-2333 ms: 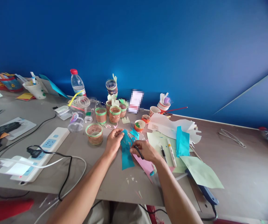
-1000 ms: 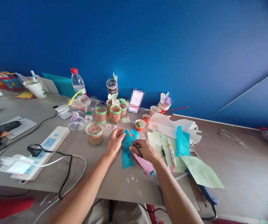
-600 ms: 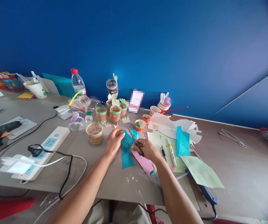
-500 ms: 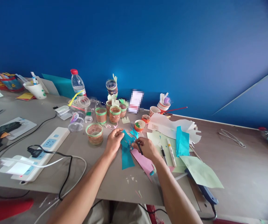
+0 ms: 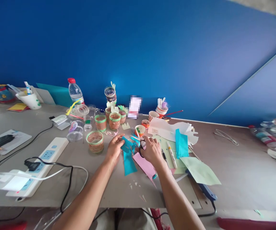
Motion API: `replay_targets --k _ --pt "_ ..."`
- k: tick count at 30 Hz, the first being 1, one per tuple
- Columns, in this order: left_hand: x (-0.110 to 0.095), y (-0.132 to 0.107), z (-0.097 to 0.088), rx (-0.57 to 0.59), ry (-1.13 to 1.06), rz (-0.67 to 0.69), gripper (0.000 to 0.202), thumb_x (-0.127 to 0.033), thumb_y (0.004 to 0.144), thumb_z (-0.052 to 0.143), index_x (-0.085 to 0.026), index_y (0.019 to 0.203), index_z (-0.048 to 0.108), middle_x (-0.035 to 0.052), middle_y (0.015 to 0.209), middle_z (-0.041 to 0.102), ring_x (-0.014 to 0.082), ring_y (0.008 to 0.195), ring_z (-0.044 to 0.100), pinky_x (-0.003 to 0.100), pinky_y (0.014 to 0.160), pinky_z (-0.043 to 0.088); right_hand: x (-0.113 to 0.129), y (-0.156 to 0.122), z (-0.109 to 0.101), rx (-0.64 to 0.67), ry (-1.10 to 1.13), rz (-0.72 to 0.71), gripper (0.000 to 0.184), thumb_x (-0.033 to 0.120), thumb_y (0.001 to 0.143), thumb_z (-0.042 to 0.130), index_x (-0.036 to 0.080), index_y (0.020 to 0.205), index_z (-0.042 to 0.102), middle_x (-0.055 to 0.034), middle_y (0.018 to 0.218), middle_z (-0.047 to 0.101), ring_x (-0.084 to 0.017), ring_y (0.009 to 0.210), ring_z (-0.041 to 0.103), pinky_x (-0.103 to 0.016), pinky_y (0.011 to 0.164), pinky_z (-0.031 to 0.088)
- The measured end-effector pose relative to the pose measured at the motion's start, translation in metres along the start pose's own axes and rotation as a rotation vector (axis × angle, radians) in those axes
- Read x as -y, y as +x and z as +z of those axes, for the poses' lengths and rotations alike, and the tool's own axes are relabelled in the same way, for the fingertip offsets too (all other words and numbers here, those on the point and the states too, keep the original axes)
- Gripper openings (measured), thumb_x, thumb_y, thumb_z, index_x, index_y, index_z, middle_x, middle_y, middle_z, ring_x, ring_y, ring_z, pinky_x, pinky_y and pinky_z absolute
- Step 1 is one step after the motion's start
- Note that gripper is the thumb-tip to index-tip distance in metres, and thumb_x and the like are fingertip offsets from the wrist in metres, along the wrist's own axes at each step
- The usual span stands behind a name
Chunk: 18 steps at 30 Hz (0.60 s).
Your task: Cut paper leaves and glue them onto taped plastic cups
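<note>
Between the fingers of my left hand (image 5: pixel 114 147) is a piece of blue paper (image 5: pixel 127 145), held up off the table. My right hand (image 5: pixel 151 149) grips a pair of scissors (image 5: pixel 141 150) by its dark handles; the blades point left, close to the blue paper and parted. Whether they touch the paper I cannot tell. Below lies a blue strip (image 5: pixel 129 164), and beside it a pink sheet (image 5: pixel 145 164) under my right hand. Small blue scraps are around the blades. A twine-wrapped cup (image 5: pixel 95 142) with a green rim stands left of my left hand.
Several wrapped cups (image 5: pixel 115 120) stand behind my hands, near a water bottle (image 5: pixel 75 91). A white power strip (image 5: pixel 40 166) with cables lies at left. Pale green paper (image 5: pixel 200 171), a marker (image 5: pixel 171 155) and a blue-handled tool (image 5: pixel 207 192) are on the right.
The camera view has turned slightly to the right. My right hand has rotated the scissors so the blades now point left and stand parted. The blue paper stays in my left hand.
</note>
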State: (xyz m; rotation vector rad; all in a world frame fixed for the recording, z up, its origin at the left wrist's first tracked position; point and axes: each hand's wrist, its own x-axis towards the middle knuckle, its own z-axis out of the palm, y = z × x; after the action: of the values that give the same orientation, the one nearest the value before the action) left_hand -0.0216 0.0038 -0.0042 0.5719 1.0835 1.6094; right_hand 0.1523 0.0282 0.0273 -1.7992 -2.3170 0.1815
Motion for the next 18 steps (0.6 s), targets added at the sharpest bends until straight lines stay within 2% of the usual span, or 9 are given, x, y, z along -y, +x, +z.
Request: replay_targets --k 8,11,15,18 --pt "-0.009 -0.004 0.003 -0.067 -0.069 -0.036 0.040 -0.031 0.050 0.077 -0.020 0.081 0.055 -0.0066 0.062 0.056 0.0101 0.054 0.054 0.023 0.053 0.042 0.011 -0.001 0.000 0.053 -0.106 0.040 0.063 0.051 0.077 0.063 0.018 0.130 0.053 -0.0156 0.115 0.064 -0.033 0.114 0.051 -0.038 0.088 0.035" --pt "-0.010 -0.004 0.004 -0.055 -0.072 -0.036 0.038 -0.033 0.050 0.077 -0.020 0.075 0.051 -0.0071 0.061 0.054 0.0097 0.053 0.052 0.023 0.054 0.043 0.014 0.004 -0.003 0.138 -0.120 0.050 0.057 0.051 0.074 0.066 0.016 0.118 0.060 -0.0166 0.108 0.068 -0.035 0.110 0.056 -0.041 0.089 0.037" --pt "-0.011 -0.005 0.004 -0.017 -0.085 -0.029 0.038 -0.037 0.052 0.077 -0.021 0.072 0.049 -0.0066 0.061 0.054 0.0112 0.055 0.054 0.025 0.056 0.045 0.013 0.023 -0.012 0.291 -0.023 0.078 0.048 0.042 0.064 0.075 0.015 0.102 0.065 -0.0169 0.100 0.070 -0.034 0.099 0.064 -0.038 0.080 0.044" --pt "-0.011 -0.004 0.001 -0.015 -0.099 -0.018 0.036 -0.036 0.054 0.077 -0.020 0.071 0.049 -0.0075 0.059 0.051 0.0091 0.053 0.052 0.023 0.056 0.043 0.008 0.038 -0.019 0.274 0.064 0.077 0.036 0.034 0.056 0.079 0.017 0.086 0.067 -0.0120 0.092 0.071 -0.031 0.094 0.065 -0.035 0.075 0.046"
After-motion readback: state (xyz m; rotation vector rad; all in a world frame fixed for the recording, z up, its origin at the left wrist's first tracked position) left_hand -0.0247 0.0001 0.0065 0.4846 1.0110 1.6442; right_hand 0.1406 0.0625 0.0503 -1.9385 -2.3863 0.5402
